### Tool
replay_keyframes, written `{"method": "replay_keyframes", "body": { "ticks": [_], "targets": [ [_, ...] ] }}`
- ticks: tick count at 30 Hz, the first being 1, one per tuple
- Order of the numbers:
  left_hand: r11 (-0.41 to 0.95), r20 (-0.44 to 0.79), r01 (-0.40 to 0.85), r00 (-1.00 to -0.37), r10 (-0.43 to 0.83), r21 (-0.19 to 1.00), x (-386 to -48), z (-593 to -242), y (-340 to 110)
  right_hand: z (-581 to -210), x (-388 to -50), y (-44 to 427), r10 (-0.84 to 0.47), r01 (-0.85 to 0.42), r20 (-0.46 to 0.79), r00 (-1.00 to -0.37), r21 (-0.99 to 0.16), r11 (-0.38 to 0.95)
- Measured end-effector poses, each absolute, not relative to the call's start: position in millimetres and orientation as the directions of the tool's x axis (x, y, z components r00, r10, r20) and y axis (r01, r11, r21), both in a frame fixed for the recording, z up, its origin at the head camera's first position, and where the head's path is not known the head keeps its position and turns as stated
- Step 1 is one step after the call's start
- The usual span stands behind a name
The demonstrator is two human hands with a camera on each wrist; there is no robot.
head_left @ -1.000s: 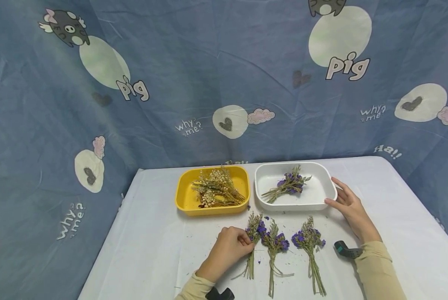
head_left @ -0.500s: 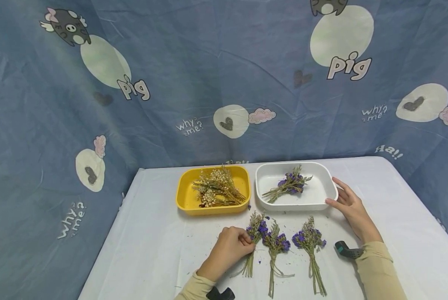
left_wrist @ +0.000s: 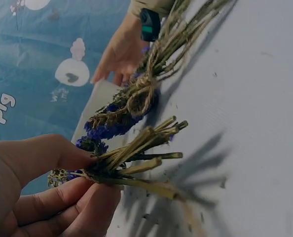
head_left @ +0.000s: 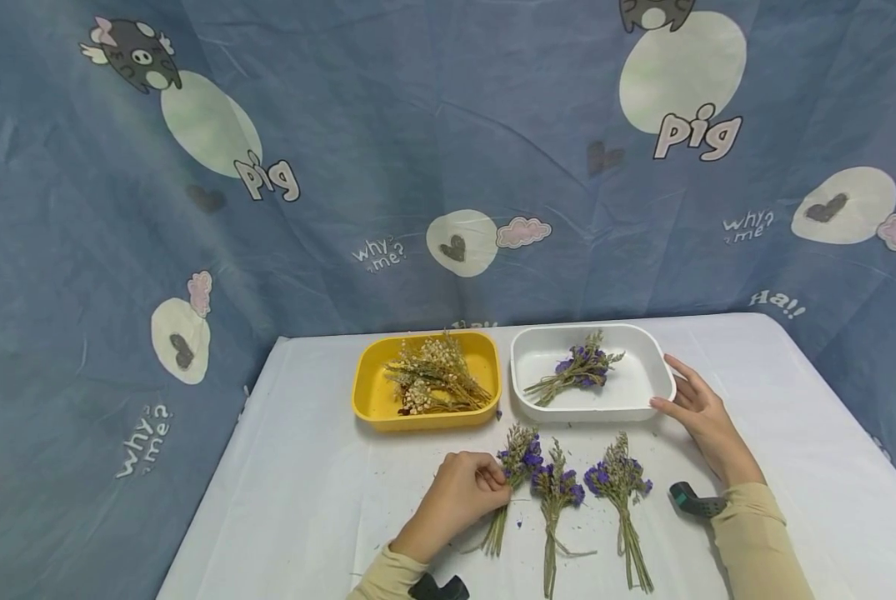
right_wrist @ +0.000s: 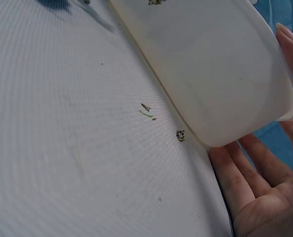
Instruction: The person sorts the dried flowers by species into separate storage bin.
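Note:
My left hand (head_left: 466, 490) pinches the tied stems of a small bunch of dried purple flowers (head_left: 521, 454) between thumb and fingers. In the left wrist view, the cut stem ends (left_wrist: 146, 158) poke out past the fingertips. To its right on the table lie a middle bunch (head_left: 558, 487) and a right bunch (head_left: 618, 479), both tied with twine. My right hand (head_left: 706, 421) holds the right end of a white tray (head_left: 638, 379), thumb toward its front corner, other fingers farther back. One purple bunch (head_left: 584, 367) lies inside that tray.
A yellow tray (head_left: 372, 400) with dried whitish flowers (head_left: 436, 375) stands left of the white one. Bits of plant debris (right_wrist: 180, 135) are scattered on the white-covered table (head_left: 282, 500). A blue printed cloth (head_left: 387, 167) hangs behind it.
The bunch in my left hand has tilted, its flower heads swinging right. The middle bunch has shifted slightly right. My right hand stays at the white tray.

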State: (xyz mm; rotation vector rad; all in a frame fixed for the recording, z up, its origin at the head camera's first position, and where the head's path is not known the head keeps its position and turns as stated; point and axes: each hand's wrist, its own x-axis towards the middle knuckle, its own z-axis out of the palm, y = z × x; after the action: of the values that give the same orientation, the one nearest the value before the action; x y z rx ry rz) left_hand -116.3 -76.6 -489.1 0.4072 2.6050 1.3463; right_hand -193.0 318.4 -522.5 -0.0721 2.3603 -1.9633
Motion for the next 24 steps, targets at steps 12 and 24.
{"method": "replay_keyframes", "body": {
  "ticks": [12,24],
  "targets": [
    [0.471,-0.014,0.15,-0.945,0.327,0.869,-116,-479,-79,-524,-192,321,-0.076,0.026,-0.042,-0.996,-0.98,0.197],
    [0.493,-0.012,0.205,-0.915,0.402,0.845,-125,-472,-86,-521,-192,318,-0.064,0.038,-0.054,-0.996,-0.971,0.237]
  ]
}}
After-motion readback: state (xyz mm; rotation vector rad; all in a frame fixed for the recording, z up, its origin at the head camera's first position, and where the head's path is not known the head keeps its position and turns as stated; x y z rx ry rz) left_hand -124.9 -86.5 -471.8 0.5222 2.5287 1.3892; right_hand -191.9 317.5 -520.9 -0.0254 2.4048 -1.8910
